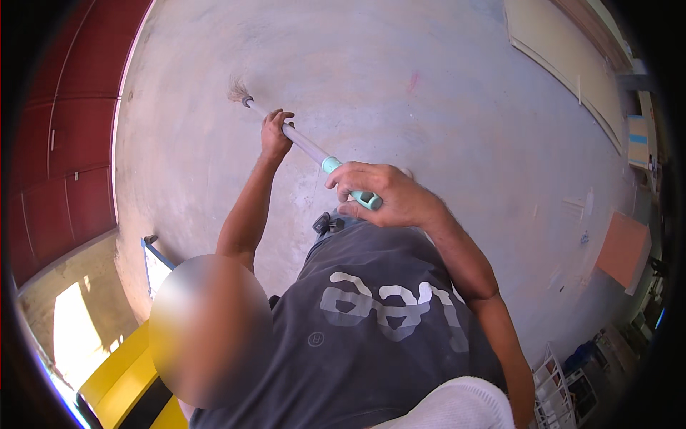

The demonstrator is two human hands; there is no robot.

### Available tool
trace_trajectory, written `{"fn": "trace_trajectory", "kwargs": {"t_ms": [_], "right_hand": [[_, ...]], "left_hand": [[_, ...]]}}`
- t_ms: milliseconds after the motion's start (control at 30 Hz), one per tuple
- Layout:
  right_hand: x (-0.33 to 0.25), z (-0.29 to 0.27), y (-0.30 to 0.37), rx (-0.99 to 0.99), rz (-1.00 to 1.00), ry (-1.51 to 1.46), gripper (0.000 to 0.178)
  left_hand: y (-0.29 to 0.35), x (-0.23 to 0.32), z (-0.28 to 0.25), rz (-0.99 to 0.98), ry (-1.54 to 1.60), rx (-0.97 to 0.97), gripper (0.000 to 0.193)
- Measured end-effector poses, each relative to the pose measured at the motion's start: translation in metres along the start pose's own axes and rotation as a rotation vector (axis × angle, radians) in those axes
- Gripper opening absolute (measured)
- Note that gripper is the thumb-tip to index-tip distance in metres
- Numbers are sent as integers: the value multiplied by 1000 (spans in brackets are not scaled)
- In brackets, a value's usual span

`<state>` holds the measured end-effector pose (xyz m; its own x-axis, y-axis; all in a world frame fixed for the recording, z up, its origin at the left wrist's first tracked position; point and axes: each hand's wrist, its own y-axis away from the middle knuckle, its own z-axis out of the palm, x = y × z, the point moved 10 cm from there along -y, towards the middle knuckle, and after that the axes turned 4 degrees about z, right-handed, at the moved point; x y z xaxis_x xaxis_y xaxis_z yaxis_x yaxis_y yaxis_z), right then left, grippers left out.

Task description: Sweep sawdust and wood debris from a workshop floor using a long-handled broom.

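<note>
Both of my hands hold a long-handled broom [306, 146] that slants across the floor, with a pale shaft and a mint-green grip. Its thin brown bristles [238, 91] point away toward the upper left and meet the grey floor. My left hand [275, 134] is closed round the shaft not far from the bristles. At the near end, my right hand [386, 191] wraps the green grip, whose tip shows below the fingers. My dark printed shirt fills the view beneath my hands.
Dark red metal doors [71, 143] line the left side. At the lower left is a yellow-and-black object [118, 375]. Pale panels [564, 64] stand at the upper right, with a salmon-coloured sheet [623, 243] nearer. A white wire rack [554, 390] is at the lower right.
</note>
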<state>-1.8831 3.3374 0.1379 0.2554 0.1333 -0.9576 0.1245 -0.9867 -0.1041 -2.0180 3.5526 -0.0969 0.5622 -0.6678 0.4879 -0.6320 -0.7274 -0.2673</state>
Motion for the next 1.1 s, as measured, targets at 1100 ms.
{"fn": "trace_trajectory", "kwargs": {"t_ms": [1100], "right_hand": [[-25, 12, 38, 72, 19, -560, 25]], "left_hand": [[93, 25, -69, -23, 236, -304, 30]]}}
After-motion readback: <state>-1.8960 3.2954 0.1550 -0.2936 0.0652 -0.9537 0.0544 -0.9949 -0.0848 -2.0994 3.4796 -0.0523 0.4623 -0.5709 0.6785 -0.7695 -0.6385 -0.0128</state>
